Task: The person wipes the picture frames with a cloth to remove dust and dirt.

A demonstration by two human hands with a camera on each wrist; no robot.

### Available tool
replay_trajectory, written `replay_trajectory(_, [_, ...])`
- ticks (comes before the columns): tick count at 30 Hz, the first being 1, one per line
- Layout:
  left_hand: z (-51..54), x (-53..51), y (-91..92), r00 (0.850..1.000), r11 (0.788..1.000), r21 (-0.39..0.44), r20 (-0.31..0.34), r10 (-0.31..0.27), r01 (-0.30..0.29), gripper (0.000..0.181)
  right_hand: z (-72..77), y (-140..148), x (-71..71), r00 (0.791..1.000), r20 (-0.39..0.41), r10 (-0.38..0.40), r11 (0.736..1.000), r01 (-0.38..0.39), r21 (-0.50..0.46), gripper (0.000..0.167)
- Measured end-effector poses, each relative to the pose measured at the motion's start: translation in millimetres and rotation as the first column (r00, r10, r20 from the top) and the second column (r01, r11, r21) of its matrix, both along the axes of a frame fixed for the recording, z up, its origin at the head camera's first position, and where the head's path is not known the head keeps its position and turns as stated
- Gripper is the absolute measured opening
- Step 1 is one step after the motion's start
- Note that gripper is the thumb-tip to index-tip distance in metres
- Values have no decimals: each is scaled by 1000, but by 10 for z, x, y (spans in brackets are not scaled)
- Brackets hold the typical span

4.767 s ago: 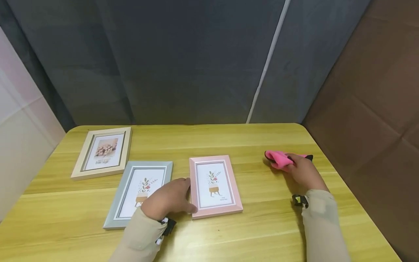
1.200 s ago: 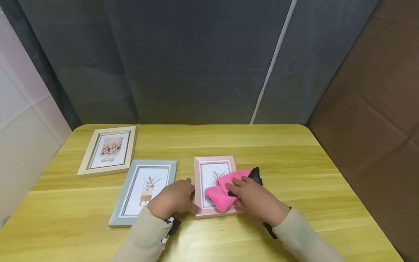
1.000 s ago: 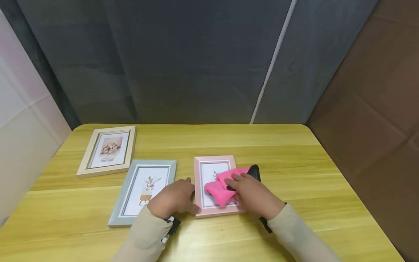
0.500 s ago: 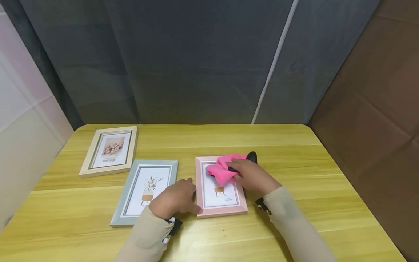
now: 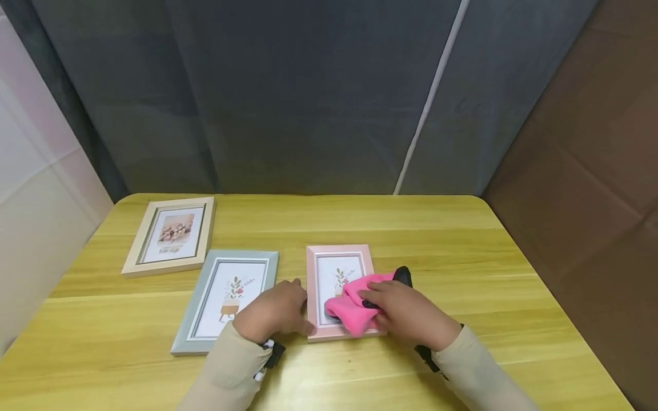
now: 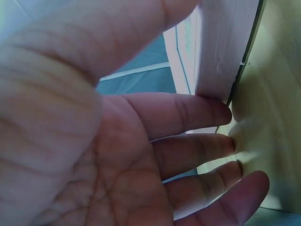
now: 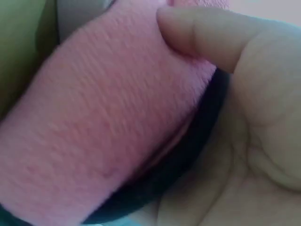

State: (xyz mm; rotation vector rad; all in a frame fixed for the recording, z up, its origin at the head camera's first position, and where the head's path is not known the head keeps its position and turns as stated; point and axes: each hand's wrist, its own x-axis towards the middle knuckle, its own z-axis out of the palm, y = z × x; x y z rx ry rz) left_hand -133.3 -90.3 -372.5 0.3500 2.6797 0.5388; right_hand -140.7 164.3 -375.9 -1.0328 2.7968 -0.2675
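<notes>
A pink picture frame (image 5: 312, 285) lies flat on the table, its lower right part covered by a folded pink cloth (image 5: 354, 305) with black edging. My right hand (image 5: 413, 314) grips the cloth against it; in the right wrist view the thumb presses on the cloth (image 7: 103, 103). My left hand (image 5: 275, 311) touches the left side of the pink frame with thumb and fingertips. In the left wrist view the left hand (image 6: 127, 155) has its fingers fairly straight, the index fingertip at the side of the pink frame (image 6: 221, 52).
A grey-blue picture frame (image 5: 197, 302) lies left of the pink one, partly behind my left hand. Farther back on the left is a cream picture frame (image 5: 205, 234). The wooden table (image 5: 462, 245) ends at a dark curtain (image 5: 308, 103); a brown curtain (image 5: 581, 171) hangs on the right.
From half a second ago, my right hand and the cloth have moved toward the near edge of the pink frame, uncovering its upper part. My left hand stays in place.
</notes>
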Motion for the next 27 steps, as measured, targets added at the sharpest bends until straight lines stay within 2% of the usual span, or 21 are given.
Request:
replay_trajectory(9, [-16,-12,2,1000,1000,-24,17,-3,3,57,-150,-186,-651,988,3,-157,988,157,-2,51])
replay_trajectory(13, [-12,-17,-2,1000,1000,-26,15,-6,6,58,-154,-212,-770,985,28,-170,985,170,9,53])
replay_trajectory(15, [-7,-17,-4,1000,1000,-22,6,-9,9,59,-135,-201,-743,986,35,-162,987,162,10,53])
replay_trajectory(18, [3,-10,-7,1000,1000,-18,-1,-10,10,57,-100,-155,-622,991,37,-132,991,132,7,55])
replay_trajectory(24, [0,2,-14,1000,1000,-14,6,-3,3,51,-25,-13,-225,1000,16,-17,1000,17,8,52])
replay_trajectory(27, [-7,4,-15,1000,1000,-15,-2,-8,8,49,12,38,-35,999,32,16,1000,-16,14,53])
